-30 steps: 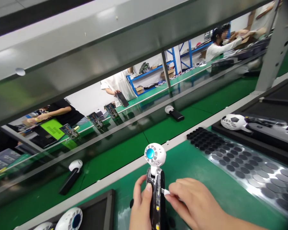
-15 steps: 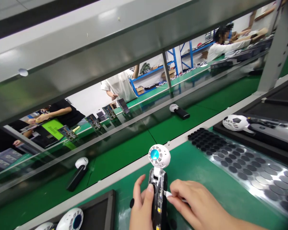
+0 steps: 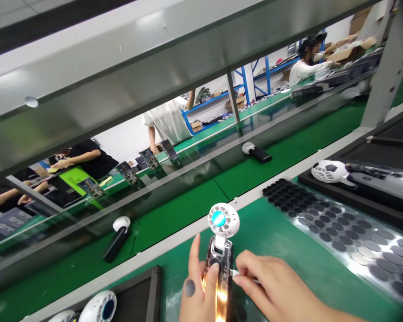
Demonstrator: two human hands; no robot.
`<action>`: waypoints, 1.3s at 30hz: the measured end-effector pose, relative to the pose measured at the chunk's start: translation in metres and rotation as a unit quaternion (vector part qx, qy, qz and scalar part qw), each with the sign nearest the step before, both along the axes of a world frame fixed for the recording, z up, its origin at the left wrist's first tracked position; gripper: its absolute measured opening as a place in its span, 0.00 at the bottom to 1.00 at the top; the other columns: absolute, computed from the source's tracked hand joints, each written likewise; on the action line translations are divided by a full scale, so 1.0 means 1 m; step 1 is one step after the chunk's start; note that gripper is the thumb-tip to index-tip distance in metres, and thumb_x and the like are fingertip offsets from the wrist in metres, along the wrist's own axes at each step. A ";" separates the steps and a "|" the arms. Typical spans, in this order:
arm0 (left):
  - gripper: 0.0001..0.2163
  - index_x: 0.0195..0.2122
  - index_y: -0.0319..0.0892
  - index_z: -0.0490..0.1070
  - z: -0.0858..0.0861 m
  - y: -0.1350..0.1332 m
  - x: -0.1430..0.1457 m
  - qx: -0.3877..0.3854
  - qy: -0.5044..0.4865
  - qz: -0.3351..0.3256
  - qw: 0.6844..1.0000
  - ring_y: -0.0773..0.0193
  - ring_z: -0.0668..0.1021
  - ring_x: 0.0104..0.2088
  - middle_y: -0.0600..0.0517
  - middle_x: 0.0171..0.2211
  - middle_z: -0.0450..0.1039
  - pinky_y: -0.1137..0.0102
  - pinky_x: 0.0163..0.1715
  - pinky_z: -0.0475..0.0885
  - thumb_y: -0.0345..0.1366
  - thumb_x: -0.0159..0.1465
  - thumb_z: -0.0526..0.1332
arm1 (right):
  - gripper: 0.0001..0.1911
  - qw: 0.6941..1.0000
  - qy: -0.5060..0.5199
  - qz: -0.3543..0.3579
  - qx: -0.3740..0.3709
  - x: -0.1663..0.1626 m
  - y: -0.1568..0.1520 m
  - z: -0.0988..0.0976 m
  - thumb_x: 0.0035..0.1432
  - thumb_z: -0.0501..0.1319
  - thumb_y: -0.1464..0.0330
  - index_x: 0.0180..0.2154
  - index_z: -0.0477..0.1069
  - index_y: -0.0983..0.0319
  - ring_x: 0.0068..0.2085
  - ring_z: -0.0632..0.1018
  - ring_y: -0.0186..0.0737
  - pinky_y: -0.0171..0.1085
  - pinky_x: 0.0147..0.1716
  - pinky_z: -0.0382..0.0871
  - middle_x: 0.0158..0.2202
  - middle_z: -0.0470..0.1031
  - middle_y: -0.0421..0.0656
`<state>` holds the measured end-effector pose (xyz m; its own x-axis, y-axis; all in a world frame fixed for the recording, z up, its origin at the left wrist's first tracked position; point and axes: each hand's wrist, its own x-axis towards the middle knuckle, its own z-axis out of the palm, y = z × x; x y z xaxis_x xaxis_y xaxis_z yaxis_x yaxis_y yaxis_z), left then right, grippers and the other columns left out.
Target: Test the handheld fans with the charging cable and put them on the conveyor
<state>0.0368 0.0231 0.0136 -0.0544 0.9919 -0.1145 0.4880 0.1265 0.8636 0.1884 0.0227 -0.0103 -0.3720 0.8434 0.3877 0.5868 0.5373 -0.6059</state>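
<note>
In the lower middle, my left hand (image 3: 199, 293) is closed round a handheld fan (image 3: 224, 220) with a round white head, a blue centre and a clear dark handle. My left thumb rests on the front of the handle, which glows orange, and the index finger points up beside it. A round dark sticker (image 3: 190, 288) clings to that hand. My right hand (image 3: 272, 281) pinches a white cable plug (image 3: 234, 273) at the right side of the handle. The plug's tip meets the handle; how deep it sits I cannot tell.
A sheet of round black stickers (image 3: 342, 232) lies to the right. Fans fill a black tray (image 3: 356, 197) there, with another tray (image 3: 152, 290) at lower left. Two fans (image 3: 121, 232) ride the green belt (image 3: 184, 201). A metal beam (image 3: 154, 71) crosses above; several co-workers are beyond.
The handle's lights have come on in orange. My left thumb has shifted slightly on the handle and the index finger has straightened. Fans on the belt have moved right.
</note>
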 end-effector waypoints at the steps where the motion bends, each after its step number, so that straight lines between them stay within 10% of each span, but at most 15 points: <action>1: 0.27 0.59 0.41 0.40 -0.001 -0.001 0.000 0.007 0.001 -0.004 1.000 0.62 0.73 0.28 0.51 0.29 0.72 0.70 0.33 0.62 0.44 0.60 0.45 | 0.09 1.000 -0.005 -0.002 0.008 0.000 0.000 0.001 0.57 0.49 0.74 0.28 0.50 0.57 0.22 0.69 0.34 0.32 0.21 0.56 0.21 0.66 0.34; 13: 0.22 0.57 0.38 0.54 -0.006 -0.007 0.002 0.136 -0.003 0.006 0.991 0.62 0.62 0.55 0.50 0.57 0.58 0.74 0.50 0.55 0.38 0.62 0.46 | 0.09 0.994 0.046 0.001 -0.098 -0.003 -0.005 0.006 0.58 0.48 0.71 0.26 0.50 0.57 0.22 0.67 0.34 0.32 0.21 0.55 0.21 0.64 0.34; 20: 0.26 0.59 0.52 0.39 -0.001 -0.005 0.006 -0.063 -0.111 0.052 0.990 0.61 0.75 0.29 0.52 0.39 0.72 0.69 0.30 0.64 0.47 0.61 0.45 | 0.04 0.919 0.257 0.009 -0.300 -0.003 0.004 0.008 0.55 0.50 0.72 0.29 0.57 0.57 0.21 0.65 0.32 0.30 0.23 0.55 0.17 0.64 0.30; 39: 0.32 0.56 0.56 0.39 -0.013 0.000 0.000 -0.028 -0.304 0.035 0.952 0.60 0.74 0.36 0.51 0.43 0.65 0.69 0.36 0.64 0.45 0.53 0.57 | 0.06 0.880 0.351 0.024 -0.320 0.000 0.004 0.019 0.54 0.52 0.74 0.29 0.65 0.61 0.27 0.70 0.33 0.32 0.28 0.59 0.22 0.69 0.34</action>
<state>0.0366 0.0227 0.0004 -0.0270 0.9796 -0.1990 -0.1110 0.1949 0.9745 0.1882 0.0269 0.0089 -0.2708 0.9626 -0.0123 -0.0669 -0.0315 -0.9973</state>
